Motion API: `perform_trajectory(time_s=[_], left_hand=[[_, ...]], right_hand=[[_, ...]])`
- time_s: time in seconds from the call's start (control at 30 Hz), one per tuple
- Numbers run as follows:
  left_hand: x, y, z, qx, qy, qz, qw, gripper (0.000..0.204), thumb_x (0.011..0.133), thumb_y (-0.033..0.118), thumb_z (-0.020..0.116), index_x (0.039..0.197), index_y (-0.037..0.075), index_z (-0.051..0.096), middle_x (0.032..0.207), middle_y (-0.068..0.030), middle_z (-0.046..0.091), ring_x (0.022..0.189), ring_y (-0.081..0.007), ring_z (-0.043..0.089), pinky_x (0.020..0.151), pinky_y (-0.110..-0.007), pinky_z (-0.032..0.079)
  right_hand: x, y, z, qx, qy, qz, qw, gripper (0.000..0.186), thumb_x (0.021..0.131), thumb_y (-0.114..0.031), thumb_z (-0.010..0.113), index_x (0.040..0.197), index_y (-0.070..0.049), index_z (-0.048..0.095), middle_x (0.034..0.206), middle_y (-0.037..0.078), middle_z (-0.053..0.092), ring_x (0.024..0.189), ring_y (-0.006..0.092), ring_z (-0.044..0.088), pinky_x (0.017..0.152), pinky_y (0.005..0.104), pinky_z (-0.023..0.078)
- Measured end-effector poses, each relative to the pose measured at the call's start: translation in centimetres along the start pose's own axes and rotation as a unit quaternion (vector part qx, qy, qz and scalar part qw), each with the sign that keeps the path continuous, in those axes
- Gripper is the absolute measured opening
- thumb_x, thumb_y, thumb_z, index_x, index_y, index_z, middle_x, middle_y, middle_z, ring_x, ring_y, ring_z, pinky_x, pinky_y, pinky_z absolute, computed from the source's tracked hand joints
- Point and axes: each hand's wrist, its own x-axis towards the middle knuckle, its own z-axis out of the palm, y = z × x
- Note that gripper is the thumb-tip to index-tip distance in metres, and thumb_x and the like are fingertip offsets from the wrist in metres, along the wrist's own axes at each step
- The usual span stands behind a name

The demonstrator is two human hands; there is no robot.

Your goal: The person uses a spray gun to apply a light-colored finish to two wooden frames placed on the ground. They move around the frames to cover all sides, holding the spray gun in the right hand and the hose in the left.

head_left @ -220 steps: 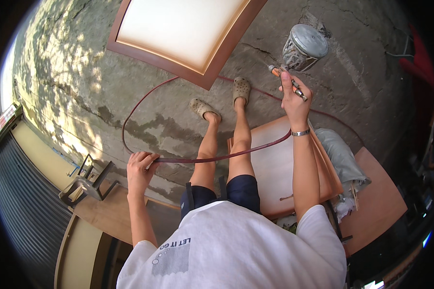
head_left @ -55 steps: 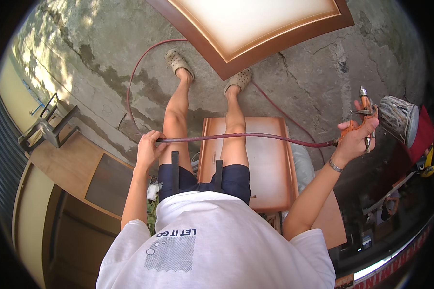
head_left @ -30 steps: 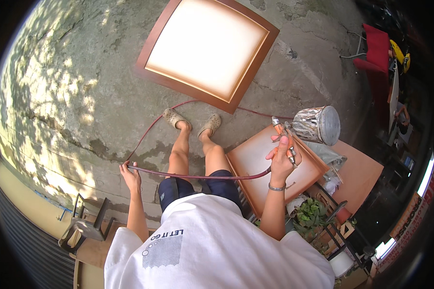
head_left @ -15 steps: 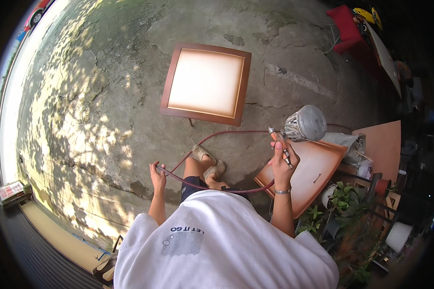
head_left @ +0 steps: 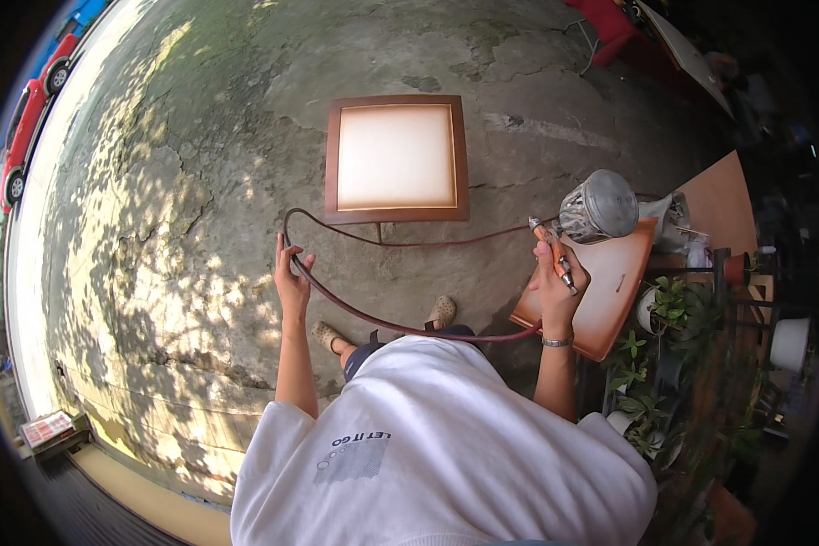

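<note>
My right hand (head_left: 562,287) is closed around a spray gun (head_left: 555,250) with orange parts and a large silvery, paint-streaked cup (head_left: 601,207). A dark red hose (head_left: 428,334) leaves the gun side near my right wrist and loops across in front of my shirt. Its other end of the loop passes through my left hand (head_left: 293,287), caught between thumb and fingers, with some fingers pointing up. From there it bends back to the right, in front of a square panel (head_left: 397,159). That panel has a brown border and a pale centre shaded darker at its edges, and stands raised on a support.
Another pale, brown-edged panel (head_left: 601,305) leans at the right, below the cup. Potted plants (head_left: 669,305) on a rack and a brown board (head_left: 714,205) crowd the right side. Red cloth (head_left: 614,32) lies far right. Cracked concrete (head_left: 200,182) surrounds the raised panel.
My left hand has risen with the hose, whose loop now reaches higher and in front of the raised panel. My feet have moved apart. The spray gun stays in my right hand, slightly farther right.
</note>
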Motion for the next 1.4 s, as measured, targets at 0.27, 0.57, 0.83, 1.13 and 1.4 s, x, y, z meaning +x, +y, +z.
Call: perform_trajectory(time_s=[0.27,0.57,0.83,1.13,1.4], left_hand=[[-3.7,-17.5,-13.6,0.151,-0.169,-0.13,0.965,0.034,0.09,0.033,0.084,0.104,0.007,0.067,0.143,-0.0305,0.059,0.138,-0.0482,0.053,0.099,-0.051,0.051],[-2.3,-29.9,-23.7,0.122,-0.223,-0.222,0.941,0.031,0.091,0.032,0.083,0.097,0.004,0.072,0.095,-0.02,0.073,0.099,-0.0444,0.068,0.086,-0.049,0.053],[12.6,-34.7,-29.7,0.18,-0.254,-0.117,0.943,0.023,0.093,0.026,0.081,0.097,0.006,0.072,0.131,-0.0243,0.068,0.127,-0.0436,0.062,0.098,-0.049,0.052],[30.1,-42.2,-36.4,0.126,-0.336,-0.044,0.932,0.026,0.09,0.026,0.085,0.101,0.005,0.076,0.126,-0.0191,0.074,0.117,-0.0367,0.071,0.094,-0.043,0.055],[51.1,-45.1,-33.9,0.162,-0.512,0.053,0.842,0.027,0.101,0.031,0.072,0.107,0.005,0.077,0.09,-0.0248,0.073,0.092,-0.0421,0.075,0.072,-0.044,0.055]], right_hand=[[-8.0,-8.7,13.1,-0.012,0.064,0.008,0.998,0.034,0.107,-0.029,0.066,0.12,0.001,0.075,0.091,0.012,0.077,0.055,0.016,0.068,0.042,0.0279,0.051],[-12.5,-16.5,24.7,-0.038,0.155,-0.023,0.987,0.034,0.108,-0.03,0.063,0.115,0.002,0.073,0.092,0.012,0.077,0.05,0.0156,0.065,0.041,0.0286,0.05],[-7.7,-19.6,36.6,0.036,0.151,0.043,0.987,0.03,0.107,-0.03,0.065,0.113,-0.002,0.076,0.078,0.005,0.073,0.048,0.0085,0.058,0.039,0.0268,0.042],[-2.9,-21.9,49.1,0.012,0.194,0.007,0.981,0.032,0.106,-0.027,0.068,0.116,0.001,0.078,0.09,0.01,0.079,0.072,0.0157,0.073,0.064,0.0302,0.054],[-2.8,-30.3,61.4,-0.088,0.34,0.082,0.933,0.031,0.103,-0.028,0.072,0.11,0.001,0.08,0.081,0.008,0.077,0.05,0.0096,0.06,0.043,0.0264,0.04]])
